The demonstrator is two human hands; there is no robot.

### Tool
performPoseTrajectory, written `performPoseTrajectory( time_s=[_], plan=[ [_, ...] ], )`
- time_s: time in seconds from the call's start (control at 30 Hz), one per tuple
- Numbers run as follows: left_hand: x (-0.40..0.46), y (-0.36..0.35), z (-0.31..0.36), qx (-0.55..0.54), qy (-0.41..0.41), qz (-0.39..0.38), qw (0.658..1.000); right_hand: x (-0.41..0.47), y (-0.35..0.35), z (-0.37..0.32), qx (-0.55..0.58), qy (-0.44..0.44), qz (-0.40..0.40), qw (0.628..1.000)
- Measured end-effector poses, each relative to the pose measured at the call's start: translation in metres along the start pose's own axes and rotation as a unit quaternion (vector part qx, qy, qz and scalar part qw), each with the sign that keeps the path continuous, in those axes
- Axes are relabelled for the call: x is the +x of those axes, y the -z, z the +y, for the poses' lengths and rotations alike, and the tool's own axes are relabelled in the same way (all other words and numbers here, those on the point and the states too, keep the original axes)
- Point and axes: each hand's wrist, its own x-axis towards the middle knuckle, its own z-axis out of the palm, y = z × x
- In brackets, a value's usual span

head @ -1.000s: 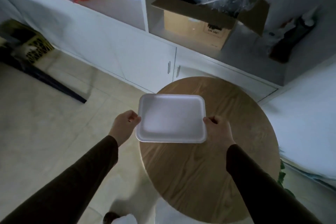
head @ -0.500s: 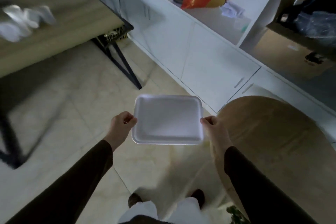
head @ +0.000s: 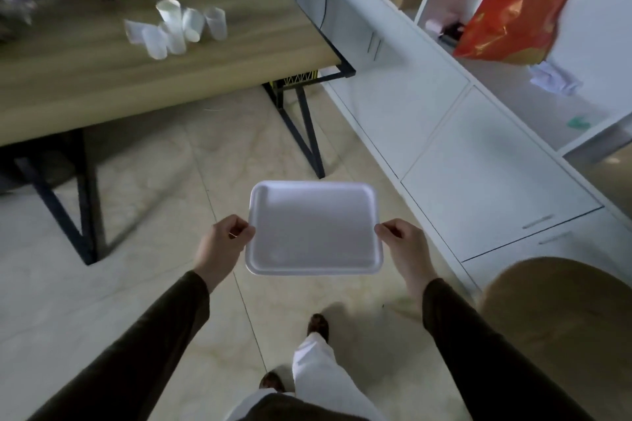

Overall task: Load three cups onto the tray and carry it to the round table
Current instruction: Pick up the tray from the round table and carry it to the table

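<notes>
I hold a white foam tray (head: 313, 229) level in front of me, above the tiled floor, with nothing on it. My left hand (head: 224, 244) grips its left rim and my right hand (head: 403, 248) grips its right rim. Several clear plastic cups (head: 178, 29) stand and lie in a loose cluster on a long wooden table (head: 102, 79) at the upper left, well beyond the tray. The round wooden table (head: 564, 325) shows at the lower right, beside my right arm.
White cabinets (head: 461, 133) with open shelves run along the right, holding an orange bag (head: 516, 0) and cardboard boxes. The long table's black metal legs (head: 301, 126) stand on the floor ahead. My feet and white trousers (head: 318, 366) are below the tray.
The view has swung left, away from the round table toward the long table with the cups. The tray was over the round table a second ago and is over the floor now; both hands kept their grip.
</notes>
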Motion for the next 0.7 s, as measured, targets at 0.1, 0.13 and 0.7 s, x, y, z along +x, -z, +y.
performPoseTrajectory(
  time_s=[0.1, 0.13, 0.7],
  plan=[
    [0.022, 0.010, 0.003, 0.001, 0.014, 0.011, 1.000, 0.029, -0.018, -0.018, -0.008, 0.007, -0.022, 1.000],
    [0.034, 0.015, 0.005, 0.003, 0.019, 0.017, 1.000, 0.043, -0.026, -0.026, -0.006, 0.010, -0.027, 1.000],
    [0.178, 0.134, 0.009, 0.007, 0.064, 0.128, 0.990, 0.191, -0.183, -0.173, -0.040, 0.045, -0.154, 0.986]
  ],
)
